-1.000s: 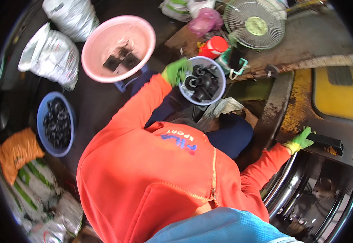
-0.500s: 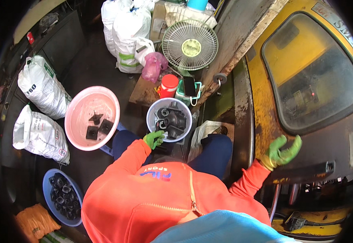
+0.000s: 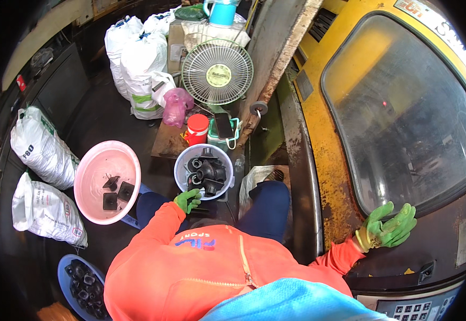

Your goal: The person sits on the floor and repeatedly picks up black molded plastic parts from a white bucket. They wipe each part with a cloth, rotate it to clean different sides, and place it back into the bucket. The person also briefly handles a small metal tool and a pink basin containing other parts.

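Note:
My left hand (image 3: 188,200), in a green glove, is open at the near rim of a pale lavender basin (image 3: 230,185). Inside that basin lie several black, hollow moulded parts (image 3: 210,171). Over to the right, my right hand (image 3: 389,227) wears a matching glove with a yellow cuff. Its fingers are spread and hold nothing, near the lower edge of the window (image 3: 404,107) in a yellow and dark machine door (image 3: 340,187). Whether that hand touches the door I cannot tell.
A pink basin (image 3: 86,203) with 3 black pieces stands left; a blue tub (image 3: 64,291) of black parts is nearer. White sacks (image 3: 45,206), a fan (image 3: 218,75), a red jar (image 3: 197,128) and a phone (image 3: 224,126) surround me. A control panel (image 3: 420,309) sits lower right.
The machine door has slid toward me, covering the opening with the cable at the lower right. My right hand has moved nearer along with it. The whole view has also shifted.

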Demonstrator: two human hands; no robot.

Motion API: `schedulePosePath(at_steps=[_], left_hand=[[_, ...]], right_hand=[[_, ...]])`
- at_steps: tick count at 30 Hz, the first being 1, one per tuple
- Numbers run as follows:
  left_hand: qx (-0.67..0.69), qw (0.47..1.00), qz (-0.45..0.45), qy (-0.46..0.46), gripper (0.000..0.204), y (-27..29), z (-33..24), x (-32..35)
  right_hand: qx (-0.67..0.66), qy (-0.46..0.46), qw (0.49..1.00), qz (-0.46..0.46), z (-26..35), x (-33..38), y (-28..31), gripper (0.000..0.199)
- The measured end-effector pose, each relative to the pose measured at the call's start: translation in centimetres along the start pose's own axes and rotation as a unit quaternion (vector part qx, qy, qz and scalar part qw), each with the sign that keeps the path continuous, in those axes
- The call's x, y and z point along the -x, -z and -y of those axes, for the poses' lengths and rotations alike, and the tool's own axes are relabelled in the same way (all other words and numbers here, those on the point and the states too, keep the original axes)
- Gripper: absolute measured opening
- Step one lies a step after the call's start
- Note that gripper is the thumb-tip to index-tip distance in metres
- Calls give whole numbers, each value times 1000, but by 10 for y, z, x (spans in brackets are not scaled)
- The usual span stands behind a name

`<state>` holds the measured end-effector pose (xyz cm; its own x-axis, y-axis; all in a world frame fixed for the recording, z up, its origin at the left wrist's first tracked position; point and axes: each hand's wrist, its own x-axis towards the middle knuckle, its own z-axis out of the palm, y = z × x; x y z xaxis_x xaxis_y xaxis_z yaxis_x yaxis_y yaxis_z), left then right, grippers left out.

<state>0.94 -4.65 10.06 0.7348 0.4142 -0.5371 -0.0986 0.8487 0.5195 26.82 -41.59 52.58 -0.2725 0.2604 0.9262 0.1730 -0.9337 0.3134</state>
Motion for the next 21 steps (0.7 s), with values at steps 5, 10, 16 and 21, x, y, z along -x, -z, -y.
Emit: schedulePosePath(at_steps=[5, 10, 16, 21], left_hand=[[1, 1000, 19, 2, 28, 6, -1, 3], [5, 999, 18, -27, 25, 8, -3, 14], [-26, 999, -16, -31, 24, -4, -9, 32], [-18, 999, -35, -28, 17, -8, -8, 33]], right_hand=[[-73, 8, 997, -20, -15, 3, 13, 29], [-64, 15, 997, -28, -14, 1, 11, 27], [-67, 23, 997, -32, -13, -2, 7, 22], [-80, 27, 995, -45, -14, -1, 5, 19]])
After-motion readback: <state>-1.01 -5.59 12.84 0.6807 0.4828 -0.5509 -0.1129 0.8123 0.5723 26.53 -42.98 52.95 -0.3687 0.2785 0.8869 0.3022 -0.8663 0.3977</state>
